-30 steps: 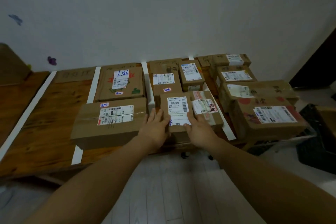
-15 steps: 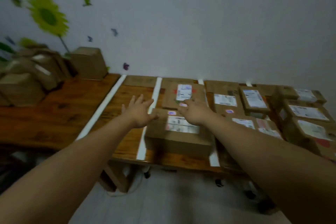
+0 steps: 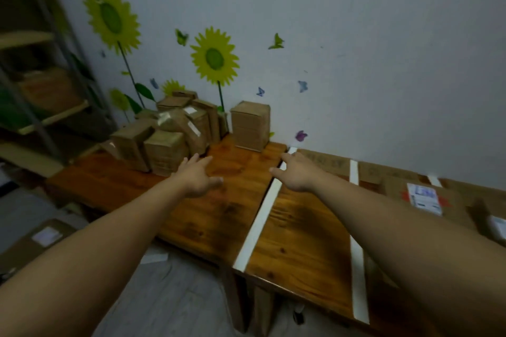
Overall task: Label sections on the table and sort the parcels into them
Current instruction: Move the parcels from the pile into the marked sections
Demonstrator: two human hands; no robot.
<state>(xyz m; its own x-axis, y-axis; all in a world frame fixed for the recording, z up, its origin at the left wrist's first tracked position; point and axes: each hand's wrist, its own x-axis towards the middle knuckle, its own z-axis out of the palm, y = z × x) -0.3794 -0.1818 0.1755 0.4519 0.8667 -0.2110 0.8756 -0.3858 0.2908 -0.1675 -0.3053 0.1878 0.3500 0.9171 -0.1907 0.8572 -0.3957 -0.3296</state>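
Head view of a wooden table [image 3: 219,216] against a white wall [image 3: 356,49] with sunflower stickers [image 3: 214,57] and small butterfly stickers [image 3: 301,135].

Left hand [image 3: 198,176]: outstretched above the bare left part of the table, fingers spread, palm down, empty. Nearest thing: a pile of unsorted parcels [image 3: 169,131], just beyond the fingertips [image 3: 204,159]; contact not evident.

Right hand [image 3: 297,172]: outstretched, fingers loosely extended, nothing held. Positioned over the far end of a white tape strip [image 3: 257,224] (whether touching it cannot be told).

Pile of brown cardboard boxes: at the far left of the table, against the wall, stacked unevenly, some tilted. Single upright box [image 3: 250,126]: apart from the pile, to its right, close to the wall.

Tape strips: first one running from the wall to the near edge; second tape strip [image 3: 356,268] parallel, further right; short piece of a third strip [image 3: 434,180] near the wall. Section between the first two strips: bare wood, apart from a flat cardboard piece [image 3: 324,163] at the wall end, with markings too blurred to read.

Sorted parcels [image 3: 427,195]: right of the second strip, partly hidden by the right forearm, one bearing a white shipping label [image 3: 424,198].

Shelving unit [image 3: 41,76]: at far left, blurred. Further box on the floor [image 3: 35,241], lower left.
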